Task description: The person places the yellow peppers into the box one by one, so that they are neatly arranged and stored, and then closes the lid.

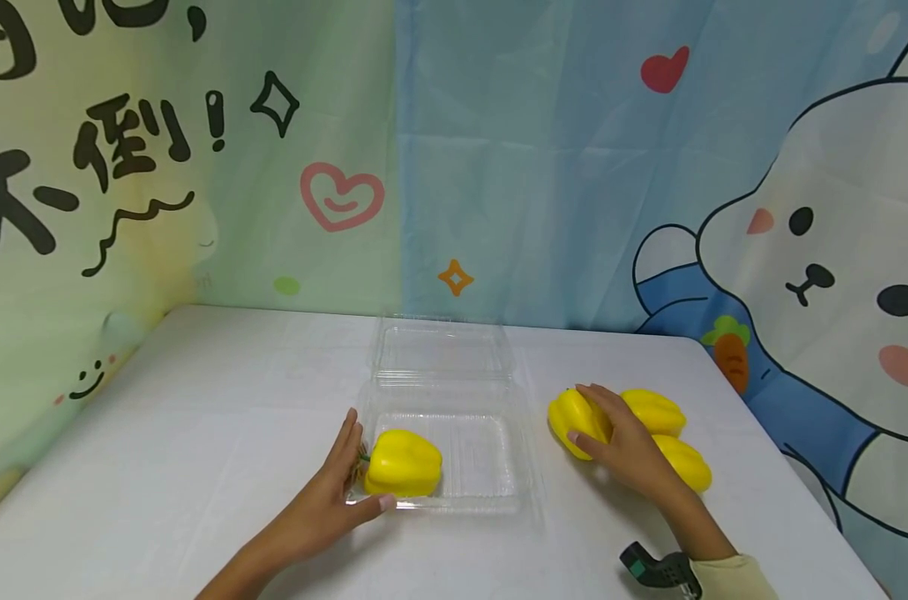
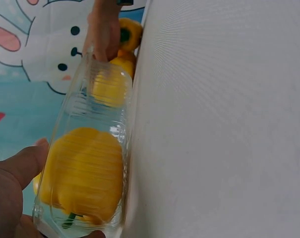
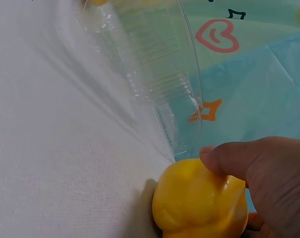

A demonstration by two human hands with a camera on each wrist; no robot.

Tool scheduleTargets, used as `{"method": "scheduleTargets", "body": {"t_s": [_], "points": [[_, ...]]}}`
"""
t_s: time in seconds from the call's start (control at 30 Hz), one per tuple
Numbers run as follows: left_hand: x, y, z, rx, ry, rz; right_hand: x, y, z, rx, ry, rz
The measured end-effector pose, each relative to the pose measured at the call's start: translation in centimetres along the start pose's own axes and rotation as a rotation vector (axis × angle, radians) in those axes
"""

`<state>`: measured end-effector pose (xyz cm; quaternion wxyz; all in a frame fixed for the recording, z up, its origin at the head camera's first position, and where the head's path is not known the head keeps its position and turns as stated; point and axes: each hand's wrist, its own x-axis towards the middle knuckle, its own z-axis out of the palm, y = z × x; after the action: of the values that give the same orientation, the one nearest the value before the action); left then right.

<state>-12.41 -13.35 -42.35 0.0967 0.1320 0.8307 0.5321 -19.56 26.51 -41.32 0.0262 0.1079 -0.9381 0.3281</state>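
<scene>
A clear plastic clamshell container (image 1: 487, 450) lies open on the table, its lid (image 1: 442, 350) folded back. Inside its left end sits a yellow bell pepper (image 1: 403, 463) with a green stem, also seen through the clear wall in the left wrist view. My left hand (image 1: 332, 490) rests against the container's front left corner, fingers straight along the side and thumb at the front rim. To the right of the container, my right hand (image 1: 625, 442) grips another yellow bell pepper (image 3: 199, 201), thumb over its top. Its other fingers are mostly hidden.
Two more yellow peppers, one behind (image 1: 655, 411) and one in front (image 1: 682, 463), lie right beside my right hand. A printed cloth (image 1: 529, 167) hangs along the table's back edge. A dark wrist device (image 1: 660, 570) sits at the right sleeve.
</scene>
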Motion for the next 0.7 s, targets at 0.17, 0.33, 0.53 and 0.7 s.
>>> {"method": "scheduleTargets", "body": {"t_s": [0.17, 0.33, 0.53, 0.7], "points": [[0.04, -0.01, 0.1, -0.004, 0.001, -0.005, -0.02, -0.5, -0.13, -0.025, 0.001, 0.013], [0.11, 0.02, 0.16, -0.004, 0.001, -0.004, 0.01, -0.56, -0.18, -0.032, 0.012, 0.032], [0.05, 0.04, 0.25, 0.01, 0.005, -0.015, 0.05, -0.09, -0.24, 0.004, 0.016, 0.048], [-0.01, 0.19, 0.35, 0.015, 0.017, -0.027, 0.15, 0.08, -0.13, 0.019, 0.009, 0.046]]}}
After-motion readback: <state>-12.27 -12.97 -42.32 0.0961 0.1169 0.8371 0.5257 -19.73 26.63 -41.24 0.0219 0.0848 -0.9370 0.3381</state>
